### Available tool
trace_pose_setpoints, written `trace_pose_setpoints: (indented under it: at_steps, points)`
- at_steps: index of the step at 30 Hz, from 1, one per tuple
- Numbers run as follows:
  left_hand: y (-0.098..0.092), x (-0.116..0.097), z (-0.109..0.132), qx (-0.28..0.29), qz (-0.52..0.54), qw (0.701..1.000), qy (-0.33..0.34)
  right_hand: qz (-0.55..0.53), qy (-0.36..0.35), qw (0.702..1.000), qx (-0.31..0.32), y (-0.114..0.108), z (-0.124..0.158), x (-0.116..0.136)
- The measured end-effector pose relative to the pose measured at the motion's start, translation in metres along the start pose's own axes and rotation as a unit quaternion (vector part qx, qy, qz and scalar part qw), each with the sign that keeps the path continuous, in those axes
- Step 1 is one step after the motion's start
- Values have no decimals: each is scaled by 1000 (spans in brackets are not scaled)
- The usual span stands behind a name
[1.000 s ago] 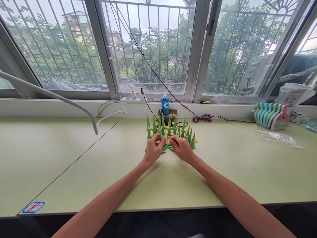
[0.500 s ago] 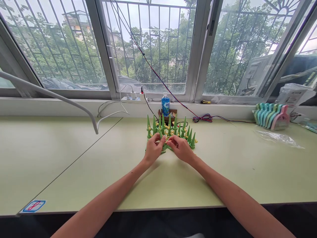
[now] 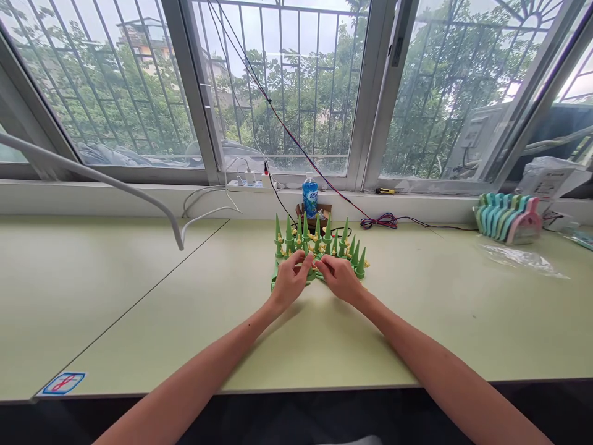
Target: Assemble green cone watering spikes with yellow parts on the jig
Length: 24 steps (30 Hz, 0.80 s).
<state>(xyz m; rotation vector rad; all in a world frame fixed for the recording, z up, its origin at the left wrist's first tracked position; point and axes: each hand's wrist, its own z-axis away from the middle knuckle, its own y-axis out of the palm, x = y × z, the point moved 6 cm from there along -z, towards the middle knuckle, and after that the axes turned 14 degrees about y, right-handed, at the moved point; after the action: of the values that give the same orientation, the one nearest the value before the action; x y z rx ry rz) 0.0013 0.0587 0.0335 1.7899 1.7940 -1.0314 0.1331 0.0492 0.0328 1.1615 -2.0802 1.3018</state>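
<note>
A green plastic piece with several upright cone spikes and small yellow bits (image 3: 319,244) stands on the pale green table (image 3: 231,309), in front of the window. My left hand (image 3: 290,283) rests at its near left side, fingers curled and pinching around a near spike. My right hand (image 3: 340,278) sits at its near right side, fingers bent and pinched at the spiked piece's front edge. The two hands almost meet in the middle. What the fingertips grip is too small to make out.
A blue-labelled bottle (image 3: 309,195) and a small brown box stand behind the spiked piece. Red and black wires (image 3: 380,220) trail along the sill. A stack of pastel pieces (image 3: 507,216) and a clear plastic bag (image 3: 519,256) lie at right. A white cable (image 3: 115,185) hangs at left.
Both hands stayed at the spiked piece's near edge; the fingers shifted slightly, the left fingertips rising a little toward a spike.
</note>
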Motion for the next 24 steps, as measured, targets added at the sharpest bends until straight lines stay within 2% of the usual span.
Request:
trace_pose_setpoints:
  at_steps: [12, 24]
  points:
    - [-2, -2, 0, -5, 3, 1000, -6, -42, 9, 999, 12, 1, 2, 1]
    - [-2, 5, -2, -31, 105, 992, -57, -31, 3, 1000, 5, 1, 2, 2]
